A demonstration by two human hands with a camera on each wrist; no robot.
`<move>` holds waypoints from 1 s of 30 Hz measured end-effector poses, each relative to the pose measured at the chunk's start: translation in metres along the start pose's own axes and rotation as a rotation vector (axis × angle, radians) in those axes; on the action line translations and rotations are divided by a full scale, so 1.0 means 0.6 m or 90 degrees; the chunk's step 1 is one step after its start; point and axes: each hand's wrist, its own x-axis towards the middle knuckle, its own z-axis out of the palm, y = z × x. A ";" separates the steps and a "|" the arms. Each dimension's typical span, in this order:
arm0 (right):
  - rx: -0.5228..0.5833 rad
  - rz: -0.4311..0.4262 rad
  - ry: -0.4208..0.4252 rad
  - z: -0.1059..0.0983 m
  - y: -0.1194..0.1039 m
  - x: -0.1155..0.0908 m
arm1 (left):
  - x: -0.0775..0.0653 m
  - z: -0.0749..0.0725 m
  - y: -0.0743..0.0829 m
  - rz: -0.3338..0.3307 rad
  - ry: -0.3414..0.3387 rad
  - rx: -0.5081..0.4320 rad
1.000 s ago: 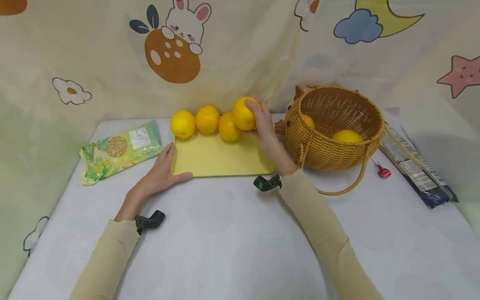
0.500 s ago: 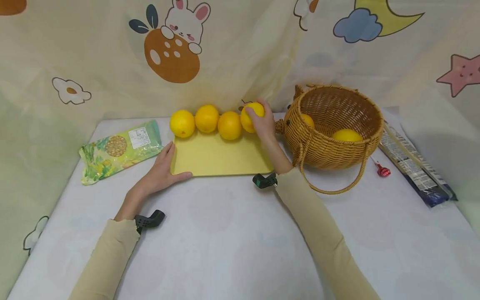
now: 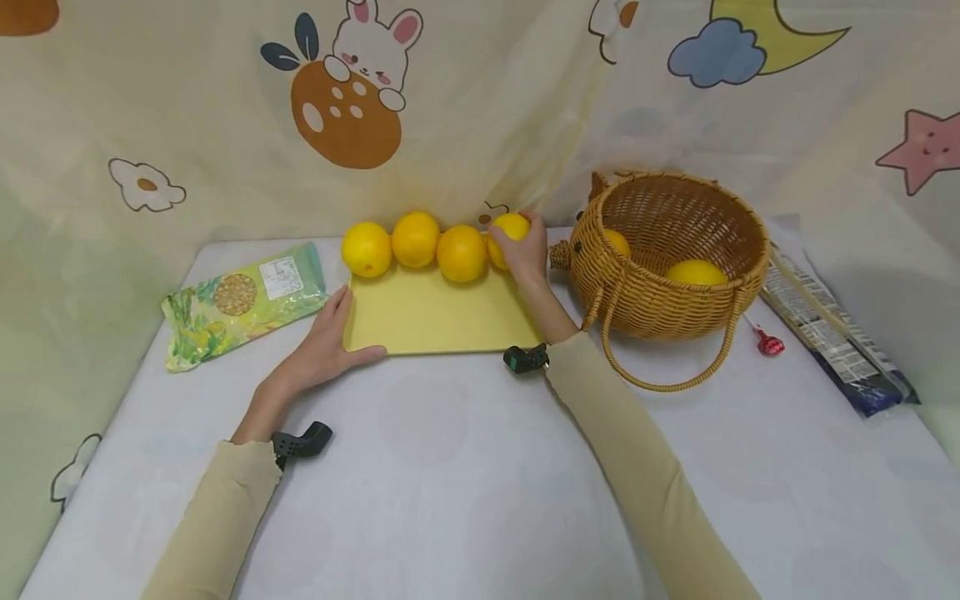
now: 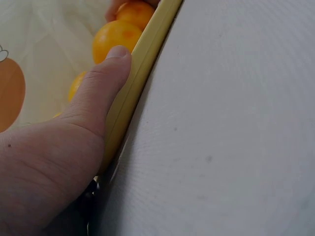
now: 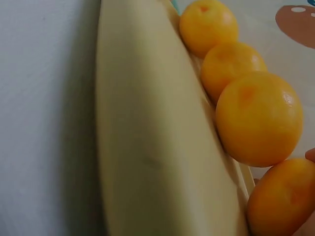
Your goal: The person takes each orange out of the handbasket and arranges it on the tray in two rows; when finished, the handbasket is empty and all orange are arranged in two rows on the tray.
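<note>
My right hand [image 3: 527, 250] grips an orange [image 3: 508, 235] at the back right corner of a flat yellow board or tray [image 3: 442, 315]. Three more oranges line its back edge: one at the left end [image 3: 367, 249], one beside it [image 3: 416, 239] and one in the middle [image 3: 461, 253], close to the held one. At the front left corner rests my left hand [image 3: 321, 337], its thumb straight along the front edge and its other fingers by the left side. In the right wrist view the held orange [image 5: 281, 199] sits low at the right, fingertips partly cut off.
Right of the board stands a wicker basket [image 3: 667, 312] with yellow-orange fruit [image 3: 696, 272] inside, its handle hanging forward. A green food packet [image 3: 242, 306] lies at left. A red-wrapped lollipop [image 3: 768, 342] and a dark printed packet [image 3: 836, 342] lie at right. A patterned cloth hangs behind.
My right hand has brought its orange rightward and down, from in front of the middle orange to the right end of the row. My left hand has stayed put.
</note>
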 end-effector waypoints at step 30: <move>0.051 -0.331 -0.171 -0.268 -0.119 -0.166 | 0.000 -0.001 -0.001 0.000 0.000 -0.001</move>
